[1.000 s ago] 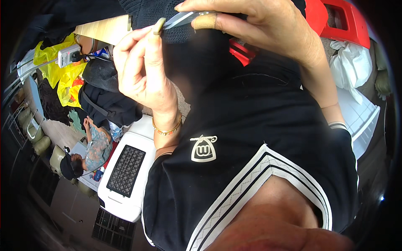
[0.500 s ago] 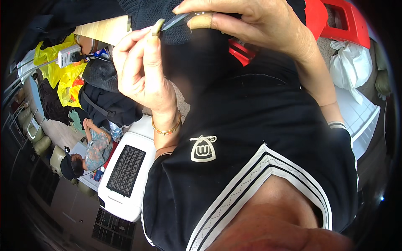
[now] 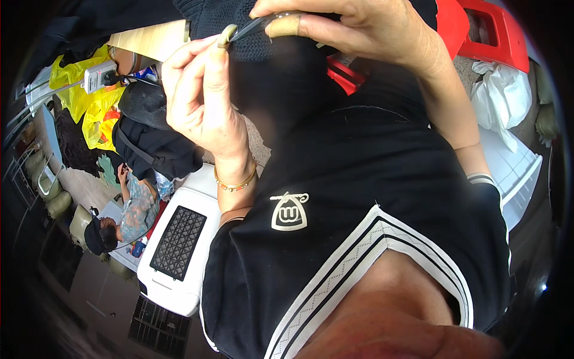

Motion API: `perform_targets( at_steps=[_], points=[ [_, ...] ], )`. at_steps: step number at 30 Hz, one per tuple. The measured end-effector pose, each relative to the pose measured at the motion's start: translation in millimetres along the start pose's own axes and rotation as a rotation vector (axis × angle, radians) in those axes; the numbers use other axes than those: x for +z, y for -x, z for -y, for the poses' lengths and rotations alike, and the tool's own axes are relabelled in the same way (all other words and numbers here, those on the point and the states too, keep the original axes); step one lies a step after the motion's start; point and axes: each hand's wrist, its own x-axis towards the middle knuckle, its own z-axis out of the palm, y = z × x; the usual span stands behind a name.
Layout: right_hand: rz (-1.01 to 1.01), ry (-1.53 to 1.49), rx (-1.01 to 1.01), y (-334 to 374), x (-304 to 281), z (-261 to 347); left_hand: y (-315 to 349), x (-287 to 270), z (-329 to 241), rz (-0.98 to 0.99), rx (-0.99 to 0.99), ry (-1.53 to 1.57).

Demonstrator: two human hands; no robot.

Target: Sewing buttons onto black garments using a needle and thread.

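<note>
My left hand [image 3: 203, 99], raised at the upper middle, pinches a small olive-tan curved piece [image 3: 226, 36] between thumb and fingertips. From the right comes my right hand [image 3: 371, 30], closed on a thin, dark, pointed blade [image 3: 254, 27]; whether it belongs to snips or another tool I cannot tell. Its tip meets or nearly meets the olive piece. Tan tape [image 3: 283, 26] wraps one digit of the right hand. Behind both hands hangs dark blue-grey knitted fabric [image 3: 257, 51]. The upper part of the right hand is cut off by the frame.
At the left stand a white box with a black grille [image 3: 179, 242], a black bag [image 3: 158, 143], yellow plastic bags [image 3: 98, 122] and a power strip [image 3: 98, 78]. Another person [image 3: 137, 209] sits beyond. A red stool [image 3: 502, 39] and white bag [image 3: 502, 93] are at right.
Both hands stay nearly in place. The blade has tilted slightly in my right hand and looks darker. The other person's hands have shifted a little.
</note>
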Motion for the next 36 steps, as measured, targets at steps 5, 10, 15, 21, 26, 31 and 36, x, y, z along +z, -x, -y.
perform_targets(
  at_steps=[5,10,15,21,26,31,36],
  points=[
    [-0.101,-0.258,-0.082,5,16,-14,-1,-8,0,-0.016,0.01,-0.017],
    [-0.055,-0.415,0.211,15,-12,2,-18,-44,-11,-0.138,0.028,0.038],
    [-0.095,-0.385,0.223,19,-7,0,-35,-63,24,-0.286,-0.059,0.067],
    [-0.079,-0.422,0.291,25,11,-8,-25,-56,71,0.017,-0.128,-0.385],
    [-0.077,-0.463,0.309,30,12,-12,-33,-32,32,-0.011,0.025,-0.473],
    [-0.197,-0.424,-0.016,31,31,-42,-38,-4,-7,0.166,0.009,-0.402],
    [-0.27,-0.416,-0.251,25,30,-54,-36,2,-4,0.133,0.084,-0.454]
  ],
)
